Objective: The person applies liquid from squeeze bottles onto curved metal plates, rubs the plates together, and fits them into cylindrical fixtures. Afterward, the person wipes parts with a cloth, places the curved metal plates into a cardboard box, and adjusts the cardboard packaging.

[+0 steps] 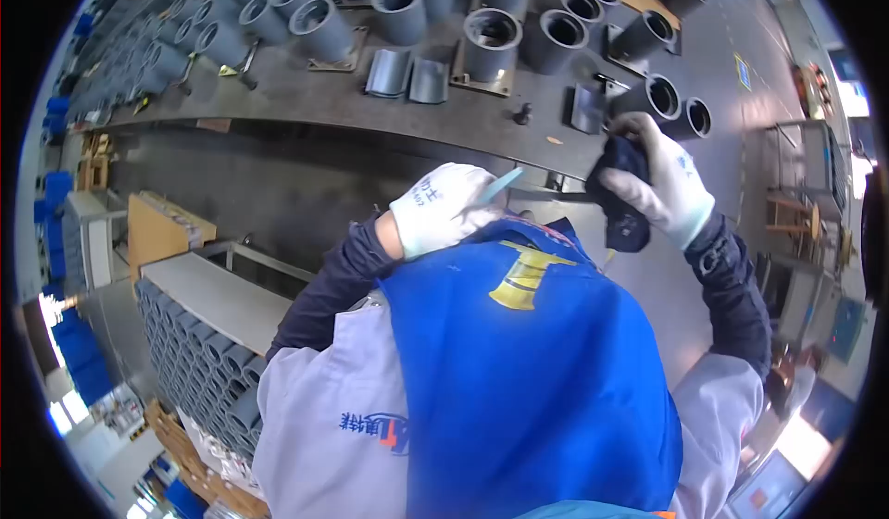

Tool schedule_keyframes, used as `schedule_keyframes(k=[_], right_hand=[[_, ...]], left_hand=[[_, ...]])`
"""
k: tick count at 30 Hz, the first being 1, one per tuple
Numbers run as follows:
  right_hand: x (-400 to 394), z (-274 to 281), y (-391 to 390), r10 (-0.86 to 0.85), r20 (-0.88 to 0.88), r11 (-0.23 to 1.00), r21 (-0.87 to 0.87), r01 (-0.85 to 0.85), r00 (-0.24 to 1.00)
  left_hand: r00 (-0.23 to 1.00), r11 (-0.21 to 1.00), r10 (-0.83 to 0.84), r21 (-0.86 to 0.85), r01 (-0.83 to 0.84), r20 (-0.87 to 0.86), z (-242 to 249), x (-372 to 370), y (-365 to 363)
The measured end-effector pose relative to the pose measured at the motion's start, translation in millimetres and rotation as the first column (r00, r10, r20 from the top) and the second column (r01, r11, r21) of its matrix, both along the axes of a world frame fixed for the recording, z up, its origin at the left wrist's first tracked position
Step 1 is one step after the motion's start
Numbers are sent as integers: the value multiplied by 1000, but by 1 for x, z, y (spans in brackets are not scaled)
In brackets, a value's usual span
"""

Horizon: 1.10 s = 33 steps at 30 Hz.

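My left hand (449,206), in a white glove, is closed in front of the blue apron (546,362). From its fingers sticks out a thin pale blue-green strip (505,186) whose kind I cannot make out. On the right, my right hand (671,186), also gloved in white, grips a dark, soft-looking bundle (619,190), perhaps cloth, with fingers and thumb around it. This bundle is held up near the table's front edge. Just beyond it stand a grey hollow cylinder (653,100) and a curved grey half-shell (587,109).
Many grey cylinders (398,12) stand on the dark metal table (306,102), some on square plates. Two half-shells (407,76) lie near its front. At left, stacked grey tubes (199,352) sit under a pale board (218,297), beside a cardboard box (162,232).
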State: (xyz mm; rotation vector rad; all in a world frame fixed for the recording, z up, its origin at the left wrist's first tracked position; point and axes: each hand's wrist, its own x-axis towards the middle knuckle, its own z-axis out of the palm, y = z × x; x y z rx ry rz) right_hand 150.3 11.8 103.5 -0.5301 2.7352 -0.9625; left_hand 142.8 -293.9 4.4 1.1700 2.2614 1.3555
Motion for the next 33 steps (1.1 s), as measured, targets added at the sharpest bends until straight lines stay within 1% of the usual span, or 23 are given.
schedule_keyframes(k=[1, 2, 3, 4, 6, 7, 8, 9, 11, 12, 13, 16, 19, 21, 22, 23, 24, 26, 27, 29, 31, 32, 33], right_hand=[[1, -3, -2, -1, 5, 999, -54, 1, 1000], [2, -4, -3, 13, -43, 997, -80, -17, 999], [2, -4, -6, 28, -95, 994, -105, -37, 995], [1, -4, -8, 14, -88, 995, -100, -23, 996], [0, -1, -13, 198, -329, 975, -28, -219, 923], [3, -2, -19, 230, -368, 968, -9, -251, 901], [4, -3, -26, 291, -416, 954, 54, -296, 862], [6, -3, -31, 352, -458, 934, 119, -336, 816], [12, -12, -41, 437, -467, 897, 291, -332, 769], [14, -19, -46, 438, -515, 890, 366, -274, 736], [15, -21, -48, 433, -515, 892, 365, -268, 740], [20, -22, -46, 560, -517, 793, 561, -237, 648], [24, -25, -43, 594, -486, 769, 576, -276, 642], [25, -33, -37, 657, -515, 733, 606, -307, 551], [23, -30, -33, 645, -510, 738, 608, -292, 569], [20, -20, -28, 665, -326, 673, 652, -349, 671], [15, -13, -21, 655, -131, 610, 673, -418, 745], [3, -7, 33, 490, -434, 746, 658, -106, 756], [4, 3, 47, 420, -409, 698, 716, 0, 810], [23, 14, 74, 218, -555, 881, 465, 83, 803], [49, 15, 88, -59, -416, 931, 306, 201, 908], [62, 4, 102, -190, -338, 928, 245, 281, 922], [72, -6, 111, -190, -340, 926, 250, 283, 921]], left_hand=[[1000, 999, -8, -53, 9, 30, 4, 0, 2], [998, 994, -10, -109, 16, 55, 6, -1, 5], [999, 993, -18, -115, 23, 40, 5, -1, 7], [998, 993, -33, -110, 38, 46, 2, -2, 10], [997, 990, -76, -117, 75, -5, -6, -5, 14], [995, 988, -96, -124, 91, -32, -9, -5, 17], [994, 987, -108, -122, 104, -25, -10, -5, 19], [992, 988, -110, -113, 102, -67, -10, -5, 21], [982, 991, -107, -97, 93, -156, -9, -6, 24], [981, 990, -115, -98, 100, -154, -10, -6, 24], [982, 986, -144, -106, 131, -122, -12, -7, 25], [968, 967, -243, -99, 236, -66, -10, -13, 32], [963, 956, -265, -116, 268, 46, -2, -12, 39], [937, 928, -331, -139, 345, 113, -4, -17, 44], [913, 906, -379, -140, 400, 152, -4, -20, 47], [846, 821, -513, -204, 533, 145, -3, -21, 51], [760, 713, -633, -271, 646, 148, -3, -23, 56], [773, 755, -616, -164, 634, 154, -12, -20, 58], [769, 750, -621, -168, 639, 153, -11, -23, 62], [837, 828, -535, -125, 547, 115, -7, -23, 68], [884, 886, -457, -44, 462, 97, -7, -26, 80], [883, 884, -460, -41, 465, 93, -12, -28, 89], [920, 921, -388, 46, 386, 56, -20, -29, 99]])
